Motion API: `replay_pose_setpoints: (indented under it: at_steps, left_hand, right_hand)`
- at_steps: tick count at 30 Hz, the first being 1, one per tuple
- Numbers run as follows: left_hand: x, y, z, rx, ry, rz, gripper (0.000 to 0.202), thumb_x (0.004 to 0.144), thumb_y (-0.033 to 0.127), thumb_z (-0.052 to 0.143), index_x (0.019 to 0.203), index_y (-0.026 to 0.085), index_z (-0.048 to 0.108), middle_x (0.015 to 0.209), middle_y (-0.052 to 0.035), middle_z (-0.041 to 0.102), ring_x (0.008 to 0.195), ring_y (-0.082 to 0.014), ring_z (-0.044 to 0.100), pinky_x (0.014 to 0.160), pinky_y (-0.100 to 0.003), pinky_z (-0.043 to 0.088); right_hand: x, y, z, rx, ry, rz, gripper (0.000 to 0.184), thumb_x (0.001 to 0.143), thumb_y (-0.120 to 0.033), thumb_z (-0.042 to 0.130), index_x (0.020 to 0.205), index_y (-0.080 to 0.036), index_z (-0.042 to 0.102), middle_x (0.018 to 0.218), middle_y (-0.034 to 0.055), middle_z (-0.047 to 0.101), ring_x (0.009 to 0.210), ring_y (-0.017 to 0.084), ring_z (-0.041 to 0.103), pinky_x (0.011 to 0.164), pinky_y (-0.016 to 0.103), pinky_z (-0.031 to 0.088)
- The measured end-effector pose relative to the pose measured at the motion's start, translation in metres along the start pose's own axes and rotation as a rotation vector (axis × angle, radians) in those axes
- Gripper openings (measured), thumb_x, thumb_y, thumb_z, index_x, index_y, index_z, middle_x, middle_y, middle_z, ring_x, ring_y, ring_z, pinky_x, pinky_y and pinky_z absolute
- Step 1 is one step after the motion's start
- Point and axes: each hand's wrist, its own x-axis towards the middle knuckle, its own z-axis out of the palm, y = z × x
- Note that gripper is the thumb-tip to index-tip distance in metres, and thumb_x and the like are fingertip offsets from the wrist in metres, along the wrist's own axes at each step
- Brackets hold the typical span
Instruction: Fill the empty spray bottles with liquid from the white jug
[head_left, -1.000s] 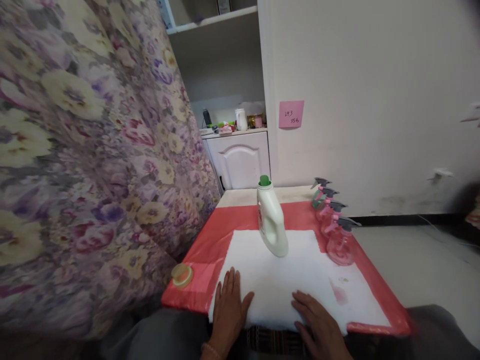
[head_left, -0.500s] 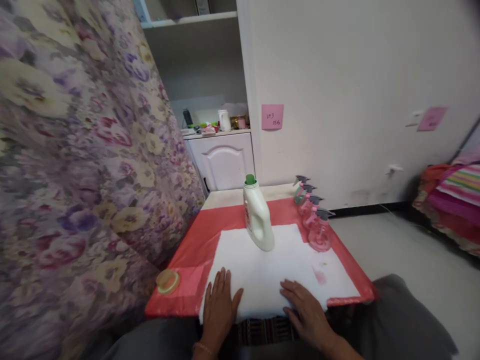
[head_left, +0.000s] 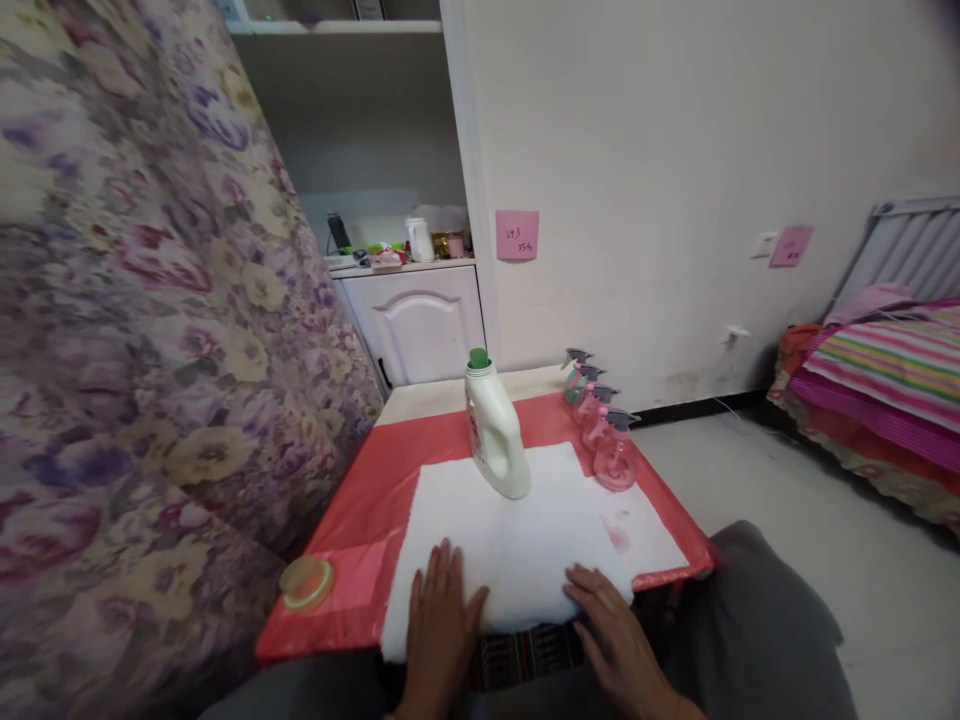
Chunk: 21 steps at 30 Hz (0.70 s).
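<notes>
My left hand (head_left: 441,620) lies flat, fingers spread, on the near edge of a white cloth (head_left: 525,545). My right hand (head_left: 616,632) rests the same way on the cloth's near right part. Neither holds anything. The cloth covers a small table under a red plastic sheet (head_left: 390,480). A white detergent bottle with a green cap (head_left: 493,432) stands upright at the cloth's far side. Several pink spray bottles (head_left: 604,440) stand in a row along the table's right edge. A pink stain (head_left: 618,538) marks the cloth near my right hand.
A round yellowish lid (head_left: 306,583) lies on the red sheet's near left corner. A floral curtain (head_left: 150,320) hangs on the left. A white cabinet (head_left: 416,320) with small items stands behind. A bed with striped bedding (head_left: 885,380) is at the right. My grey-trousered knee (head_left: 757,620) is beside the table.
The view has swung to the right, showing the bed and a radiator. Both hands stay flat on the cloth, and the bottles have not moved.
</notes>
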Motion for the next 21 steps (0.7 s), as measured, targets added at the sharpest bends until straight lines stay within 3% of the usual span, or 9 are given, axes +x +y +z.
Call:
replay_pose_setpoints:
  at_steps: [2, 5, 10, 14, 18, 21]
  left_hand:
    - [-0.004, 0.017, 0.0, -0.036, -0.006, 0.13, 0.06, 0.095, 0.05, 0.039, 0.141, 0.013, 0.048, 0.151, -0.014, 0.044, 0.139, -0.0299, 0.042, 0.112, -0.049, 0.035]
    - [-0.009, 0.032, 0.002, -0.064, -0.009, 0.211, 0.061, 0.094, 0.049, 0.043, 0.145, 0.016, 0.042, 0.152, -0.0118, 0.043, 0.139, -0.0291, 0.042, 0.111, -0.048, 0.036]
    - [-0.011, 0.029, 0.003, -0.076, -0.045, 0.216, 0.061, 0.093, 0.042, 0.046, 0.148, 0.018, 0.036, 0.153, -0.0099, 0.042, 0.139, -0.0269, 0.041, 0.111, -0.047, 0.037]
    - [-0.009, 0.023, 0.003, -0.108, -0.069, 0.214, 0.062, 0.091, 0.04, 0.051, 0.147, 0.017, 0.038, 0.153, -0.011, 0.042, 0.139, -0.0278, 0.042, 0.11, -0.049, 0.038]
    - [-0.022, 0.011, 0.0, -0.24, -0.048, 0.176, 0.053, 0.092, 0.032, 0.051, 0.143, 0.02, 0.044, 0.151, -0.011, 0.046, 0.139, -0.0274, 0.042, 0.111, -0.051, 0.038]
    - [-0.042, -0.004, -0.008, -0.425, 0.003, 0.023, 0.045, 0.095, 0.029, 0.046, 0.139, 0.023, 0.047, 0.151, -0.0105, 0.046, 0.142, -0.0257, 0.037, 0.113, -0.051, 0.034]
  right_hand:
    - [0.001, -0.008, 0.003, 0.01, -0.007, -0.008, 0.052, 0.088, -0.007, 0.046, 0.138, -0.022, 0.048, 0.141, 0.0113, 0.056, 0.136, 0.025, 0.048, 0.109, 0.053, 0.045]
    - [0.004, -0.015, 0.008, 0.018, -0.02, -0.043, 0.058, 0.085, -0.003, 0.045, 0.14, -0.021, 0.045, 0.142, 0.0117, 0.055, 0.136, 0.026, 0.047, 0.109, 0.055, 0.044]
    - [0.005, -0.013, 0.008, 0.051, -0.032, -0.056, 0.059, 0.085, 0.0, 0.041, 0.139, -0.022, 0.046, 0.142, 0.0113, 0.056, 0.136, 0.024, 0.047, 0.11, 0.057, 0.043]
    - [-0.001, -0.012, -0.001, 0.18, -0.003, 0.044, 0.046, 0.088, -0.006, 0.045, 0.129, -0.024, 0.056, 0.136, 0.0102, 0.061, 0.131, 0.025, 0.053, 0.11, 0.054, 0.044]
    - [-0.016, -0.008, -0.014, 0.462, 0.063, 0.361, 0.022, 0.09, -0.025, 0.054, 0.106, -0.025, 0.07, 0.109, 0.0081, 0.072, 0.107, 0.025, 0.066, 0.096, 0.041, 0.054]
    - [-0.03, 0.002, -0.018, 0.751, 0.148, 0.847, 0.026, 0.073, -0.042, 0.073, 0.088, -0.021, 0.073, 0.092, 0.0076, 0.075, 0.093, 0.028, 0.069, 0.087, 0.038, 0.055]
